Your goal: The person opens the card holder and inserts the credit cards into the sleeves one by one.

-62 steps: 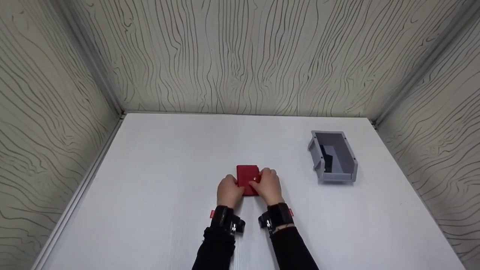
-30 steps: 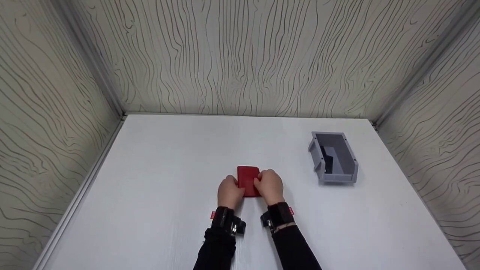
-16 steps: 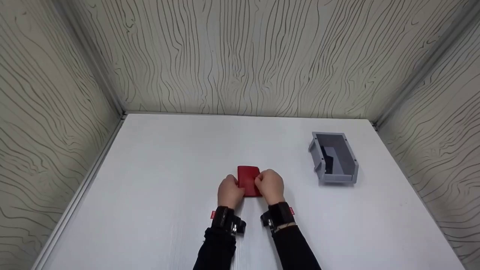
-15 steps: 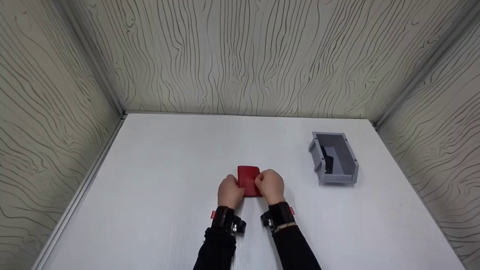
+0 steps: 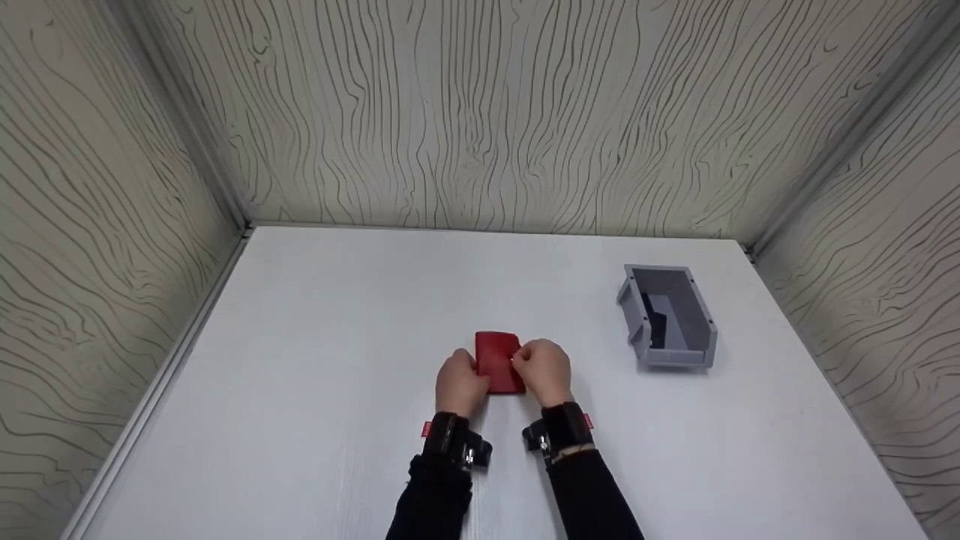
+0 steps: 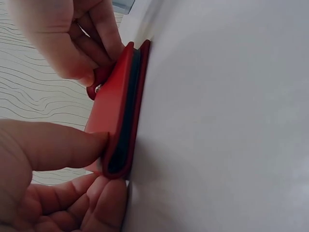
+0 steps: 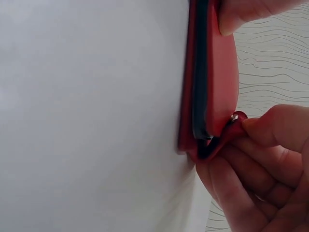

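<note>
A small red snap-closure wallet (image 5: 495, 354) lies at the middle of the white table, its dark inner layers showing along the edge in both wrist views. My left hand (image 5: 459, 384) grips its left, folded side, thumb on the top cover and fingers beneath. At the opposite side, my right hand (image 5: 546, 373) pinches the wallet's closure strap (image 7: 226, 137) between thumb and fingers. That strap bends round the wallet's edge, and a metal snap (image 6: 98, 89) shows close to its tip. The top cover bows slightly upward.
On the right part of the table (image 5: 337, 315) stands a grey plastic bin (image 5: 675, 358) with a black object (image 5: 657, 328) inside. Wood-patterned panels (image 5: 480, 112) rise behind the table and at both sides.
My right thumb has shifted from beside the snap on the cover to the strap near the edge. The right hand has moved slightly right; the left hand keeps its grip.
</note>
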Action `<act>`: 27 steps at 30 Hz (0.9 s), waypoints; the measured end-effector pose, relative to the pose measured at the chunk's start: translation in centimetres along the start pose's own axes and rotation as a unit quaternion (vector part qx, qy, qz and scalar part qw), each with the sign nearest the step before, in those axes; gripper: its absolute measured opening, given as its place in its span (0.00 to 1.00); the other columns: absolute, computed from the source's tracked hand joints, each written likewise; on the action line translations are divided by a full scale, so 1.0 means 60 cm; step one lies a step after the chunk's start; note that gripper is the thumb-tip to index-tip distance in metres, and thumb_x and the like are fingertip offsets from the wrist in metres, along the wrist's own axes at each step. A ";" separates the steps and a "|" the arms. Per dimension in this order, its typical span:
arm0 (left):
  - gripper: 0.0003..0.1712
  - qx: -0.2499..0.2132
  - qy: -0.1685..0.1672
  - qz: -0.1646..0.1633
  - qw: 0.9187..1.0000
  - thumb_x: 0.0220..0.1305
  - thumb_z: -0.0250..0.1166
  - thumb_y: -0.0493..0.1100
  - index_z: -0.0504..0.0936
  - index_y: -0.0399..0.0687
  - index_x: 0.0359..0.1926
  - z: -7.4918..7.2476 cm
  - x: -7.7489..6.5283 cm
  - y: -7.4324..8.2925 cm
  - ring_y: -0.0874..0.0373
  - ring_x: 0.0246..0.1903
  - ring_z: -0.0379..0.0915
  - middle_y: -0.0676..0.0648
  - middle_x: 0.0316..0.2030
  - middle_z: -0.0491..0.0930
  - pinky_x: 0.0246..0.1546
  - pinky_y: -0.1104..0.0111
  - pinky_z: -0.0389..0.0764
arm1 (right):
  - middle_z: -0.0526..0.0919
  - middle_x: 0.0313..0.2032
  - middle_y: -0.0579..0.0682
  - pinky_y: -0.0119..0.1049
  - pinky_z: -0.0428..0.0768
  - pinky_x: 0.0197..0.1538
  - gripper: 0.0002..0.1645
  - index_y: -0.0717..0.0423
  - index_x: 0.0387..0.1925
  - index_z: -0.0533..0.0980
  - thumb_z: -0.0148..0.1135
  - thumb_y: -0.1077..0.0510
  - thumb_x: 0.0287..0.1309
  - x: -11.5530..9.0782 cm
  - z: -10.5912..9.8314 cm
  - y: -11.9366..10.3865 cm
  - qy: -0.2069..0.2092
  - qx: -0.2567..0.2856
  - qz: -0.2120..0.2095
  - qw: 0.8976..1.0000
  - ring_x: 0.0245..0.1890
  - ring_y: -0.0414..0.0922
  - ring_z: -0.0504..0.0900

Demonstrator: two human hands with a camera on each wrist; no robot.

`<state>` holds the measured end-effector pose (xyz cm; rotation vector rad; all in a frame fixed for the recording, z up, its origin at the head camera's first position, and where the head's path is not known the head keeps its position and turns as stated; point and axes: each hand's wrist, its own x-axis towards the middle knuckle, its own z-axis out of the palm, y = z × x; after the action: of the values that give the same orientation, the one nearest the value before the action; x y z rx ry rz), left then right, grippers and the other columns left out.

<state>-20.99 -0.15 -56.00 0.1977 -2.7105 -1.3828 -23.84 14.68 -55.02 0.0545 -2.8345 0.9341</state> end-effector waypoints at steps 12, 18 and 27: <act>0.13 0.008 0.002 0.008 1.000 0.45 0.70 0.34 0.73 0.40 0.28 0.002 0.002 -0.002 0.52 0.25 0.68 0.49 0.22 0.71 0.30 0.58 0.72 | 0.80 0.20 0.45 0.40 0.74 0.32 0.09 0.56 0.18 0.80 0.62 0.63 0.51 -0.001 -0.006 0.003 -0.008 0.015 0.005 1.000 0.24 0.44 0.75; 0.13 0.006 0.001 0.009 1.000 0.46 0.71 0.34 0.73 0.40 0.28 0.000 0.003 -0.001 0.53 0.25 0.68 0.48 0.22 0.72 0.30 0.59 0.72 | 0.79 0.19 0.45 0.41 0.74 0.33 0.09 0.55 0.18 0.80 0.62 0.62 0.51 0.001 -0.007 0.004 -0.011 0.021 0.010 1.000 0.25 0.45 0.75; 0.13 0.006 -0.008 0.005 1.000 0.46 0.72 0.34 0.74 0.39 0.29 -0.002 0.004 -0.001 0.52 0.25 0.69 0.48 0.22 0.73 0.31 0.59 0.73 | 0.80 0.20 0.46 0.41 0.74 0.34 0.07 0.56 0.19 0.81 0.62 0.62 0.49 0.001 -0.005 0.010 -0.010 0.034 0.007 0.999 0.25 0.45 0.75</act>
<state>-21.21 -0.33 -55.96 0.1745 -2.7301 -1.3704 -23.91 15.38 -55.12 0.0532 -2.8239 1.0389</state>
